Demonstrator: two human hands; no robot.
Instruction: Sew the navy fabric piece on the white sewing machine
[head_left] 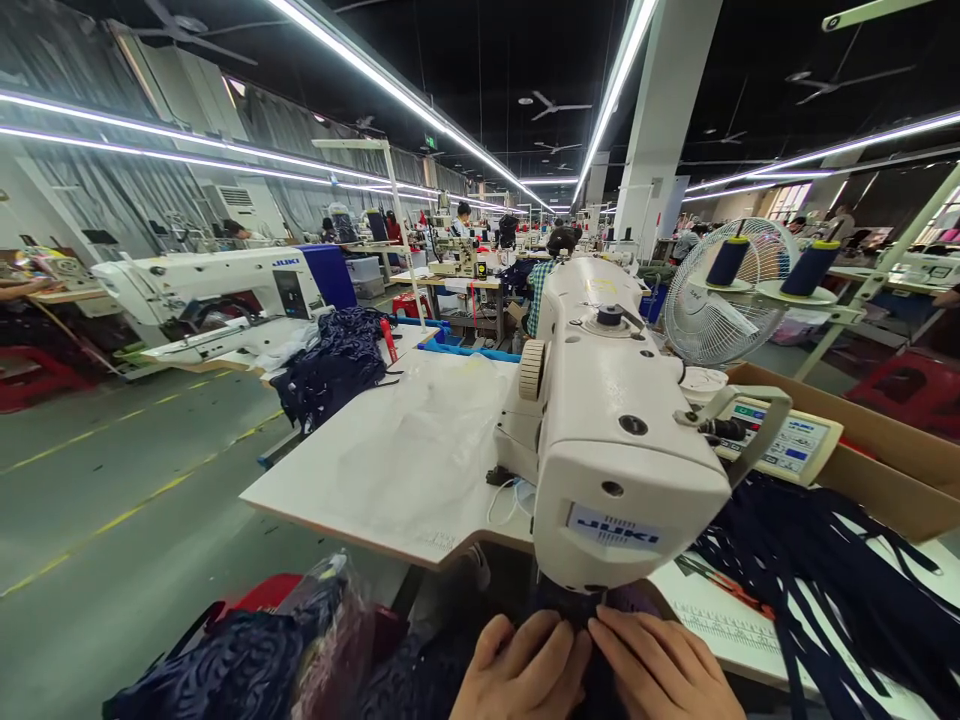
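Observation:
My left hand point(525, 670) and my right hand point(660, 668) lie side by side at the bottom edge, just below the head of a white sewing machine point(615, 430). Their fingertips press together on dark navy fabric point(581, 610) under the machine's needle end. The fingers of both hands are closed down on the cloth. The needle itself is hidden by the machine head.
Navy strips point(817, 570) are piled right of the machine, beside a control panel point(787, 440) and a cardboard box point(892, 450). A white table point(390, 470) extends left. Navy cloth in a bag point(247, 660) sits low left. A fan point(720, 300) and other workers' stations stand behind.

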